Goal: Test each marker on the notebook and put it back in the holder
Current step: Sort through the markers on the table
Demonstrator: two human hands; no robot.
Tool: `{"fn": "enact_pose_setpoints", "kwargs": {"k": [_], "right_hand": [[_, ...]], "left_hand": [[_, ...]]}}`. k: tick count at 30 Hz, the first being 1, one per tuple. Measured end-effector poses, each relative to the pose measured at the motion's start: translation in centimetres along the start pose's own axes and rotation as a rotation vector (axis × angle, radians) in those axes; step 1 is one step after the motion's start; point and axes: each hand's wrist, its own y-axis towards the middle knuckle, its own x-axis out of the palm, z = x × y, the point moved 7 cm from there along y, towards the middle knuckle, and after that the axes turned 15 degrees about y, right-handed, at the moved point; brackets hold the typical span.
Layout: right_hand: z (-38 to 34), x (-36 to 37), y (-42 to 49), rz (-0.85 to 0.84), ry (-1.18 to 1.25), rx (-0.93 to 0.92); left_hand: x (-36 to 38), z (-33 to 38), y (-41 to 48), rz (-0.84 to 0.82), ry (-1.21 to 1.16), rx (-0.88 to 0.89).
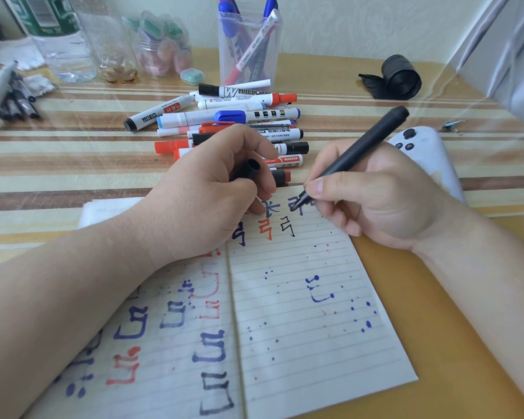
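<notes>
**Q:** which way's the marker pointing?

**A:** The notebook lies open nearest me. My right hand has its fingers pinched round the black marker. Its tip is down-left on the right page's top lines, and the barrel slants up-right, away from me. My left hand is curled round a black cap. Beyond them is the loose marker pile, then the clear holder.
</notes>
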Motion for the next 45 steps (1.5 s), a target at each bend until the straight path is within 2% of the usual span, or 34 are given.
{"fn": "enact_pose_setpoints", "kwargs": {"k": [5,11,24,34,38,45], "right_hand": [[0.0,0.4,0.0,-0.025,-0.037,-0.069],[-1.0,-0.1,-0.2,0.037,0.119,-0.212],[-0.8,0.3,-0.1,0.045,0.088,-0.237],[-1.5,0.3,-0.4,0.048,0.087,-0.285],[-1.5,-0.3,-0.3,0.077,0.092,-0.289],[-0.7,0.5,-0.1,0.005,0.202,-0.233]], "left_hand": [[0.2,0.1,-0.1,-0.014,-0.001,0.006],[0.3,0.4,-0.4,-0.046,0.070,0.027],[0.5,0.6,-0.7,-0.066,0.073,0.043],[-0.1,0.5,-0.4,-0.020,-0.103,0.062],[-0.6,0.1,-0.1,0.010,-0.268,0.040],[-0.6,0.1,0.0,-0.010,-0.561,-0.027]]}}
